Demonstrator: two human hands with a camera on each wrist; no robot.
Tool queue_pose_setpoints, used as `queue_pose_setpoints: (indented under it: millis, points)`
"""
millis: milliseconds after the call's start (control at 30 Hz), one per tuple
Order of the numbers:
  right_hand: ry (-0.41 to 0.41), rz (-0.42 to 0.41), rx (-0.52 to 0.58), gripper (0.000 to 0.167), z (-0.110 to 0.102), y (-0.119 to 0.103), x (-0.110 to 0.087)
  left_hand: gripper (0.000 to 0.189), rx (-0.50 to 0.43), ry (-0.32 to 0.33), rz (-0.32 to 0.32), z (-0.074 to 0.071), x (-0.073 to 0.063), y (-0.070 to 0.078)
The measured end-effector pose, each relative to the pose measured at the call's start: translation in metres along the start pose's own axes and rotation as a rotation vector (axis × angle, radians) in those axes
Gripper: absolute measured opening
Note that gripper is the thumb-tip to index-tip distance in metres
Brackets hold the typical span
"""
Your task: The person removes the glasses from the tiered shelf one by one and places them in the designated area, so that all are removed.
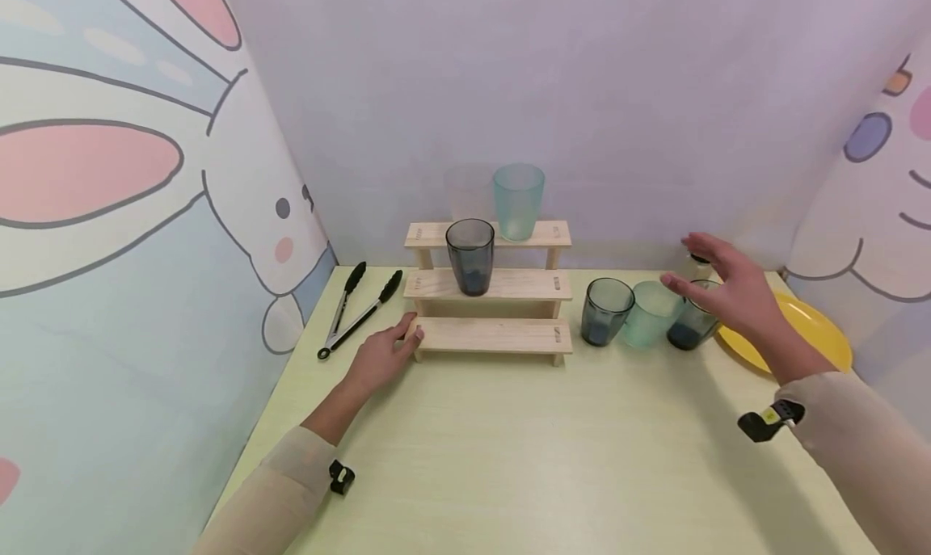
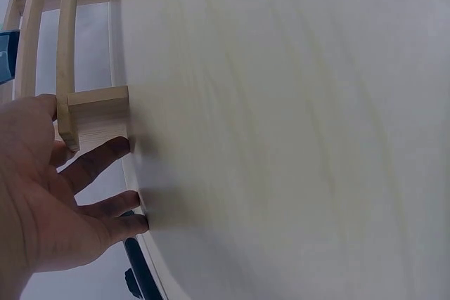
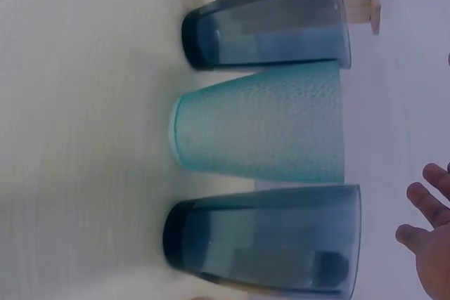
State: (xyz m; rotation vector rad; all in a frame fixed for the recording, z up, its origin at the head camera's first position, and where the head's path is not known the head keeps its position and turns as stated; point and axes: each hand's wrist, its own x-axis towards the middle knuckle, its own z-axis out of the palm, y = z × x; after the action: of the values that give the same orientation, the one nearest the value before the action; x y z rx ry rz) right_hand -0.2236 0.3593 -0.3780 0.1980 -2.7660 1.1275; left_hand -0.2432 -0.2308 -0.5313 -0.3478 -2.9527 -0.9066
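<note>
A three-tier wooden stand (image 1: 494,334) is on the table near the back wall. My left hand (image 1: 383,355) holds the left end of its lowest board, thumb and a finger at the board's end; in the left wrist view, other fingers (image 2: 98,163) reach down to the table. A grey glass (image 1: 470,256) stands on the middle tier, a light green cup (image 1: 519,203) on the top one. To the right, another grey glass (image 3: 271,26), a light green cup (image 3: 264,124) and a third grey glass (image 3: 274,240) stand in a row. Above that third glass, my right hand (image 1: 735,292) hovers with fingers spread, touching nothing.
Black-tipped tongs (image 1: 356,322) lie spread on the left of the table. A yellow plate (image 1: 815,329) is at the right edge, partly behind my right forearm. Behind my right hand stands a small dark-topped container (image 1: 700,266). Printed walls close in the table.
</note>
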Motion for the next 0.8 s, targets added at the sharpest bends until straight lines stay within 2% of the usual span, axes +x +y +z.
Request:
queue_pose_setpoints:
  millis: [33, 133, 167, 333, 500, 800]
  points:
    - [0.001, -0.018, 0.005, 0.097, 0.002, -0.006, 0.001, 0.077, 0.012, 0.011, 0.003, 0.003, 0.002, -0.004]
    - [-0.001, -0.059, 0.03, 0.096, 0.011, -0.023, 0.005, 0.074, 0.019, -0.003, 0.005, -0.006, -0.003, 0.008]
    - [-0.002, -0.071, 0.041, 0.095, 0.015, -0.029, 0.006, 0.074, 0.014, 0.003, 0.012, -0.005, -0.003, 0.008]
    - [-0.037, -0.1, 0.071, 0.095, 0.037, -0.054, 0.015, 0.068, -0.008, -0.027, -0.021, -0.02, -0.016, 0.035]
    - [-0.07, -0.149, 0.113, 0.094, 0.061, -0.075, 0.023, 0.068, 0.004, -0.036, -0.044, -0.022, -0.018, 0.039]
    - [-0.118, -0.206, 0.191, 0.089, 0.099, -0.107, 0.034, 0.067, -0.012, -0.039, -0.038, -0.024, -0.019, 0.041]
